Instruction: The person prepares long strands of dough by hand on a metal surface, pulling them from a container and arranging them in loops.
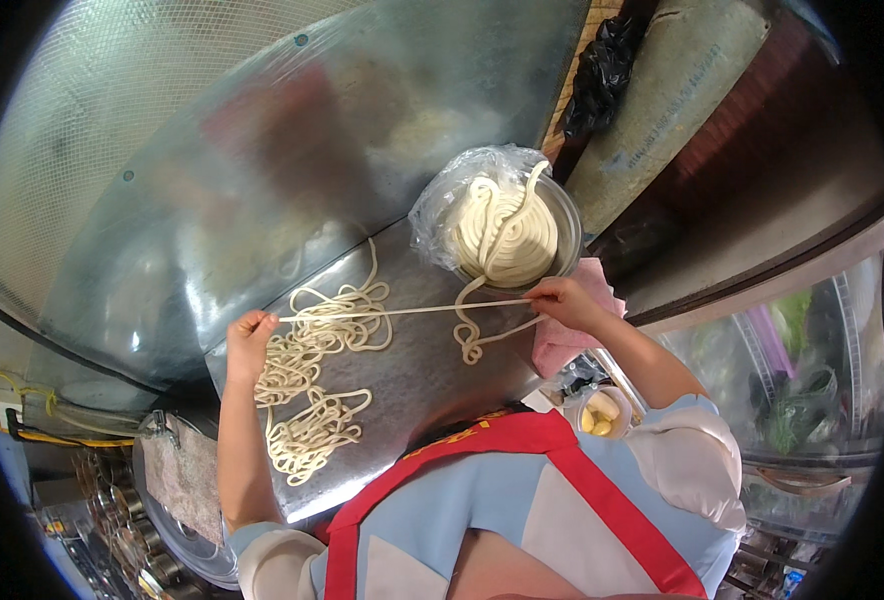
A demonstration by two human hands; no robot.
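Observation:
A dough strand is stretched almost straight between my two hands, above the steel worktop. My left hand pinches its left end, over a loose heap of dough strands. On the right, my right hand grips the strand in front of a steel bowl. Coiled dough rope fills the bowl in a spiral, with clear plastic film draped over its left side. From the coil a thicker length runs down to a small loop on the worktop, then up towards my right hand.
A pink cloth lies under my right forearm. Below it stands a container of yellowish pieces. A curved metal sheet rises behind the worktop. At lower left is a round lid with a cloth. A black plastic bag sits at the back.

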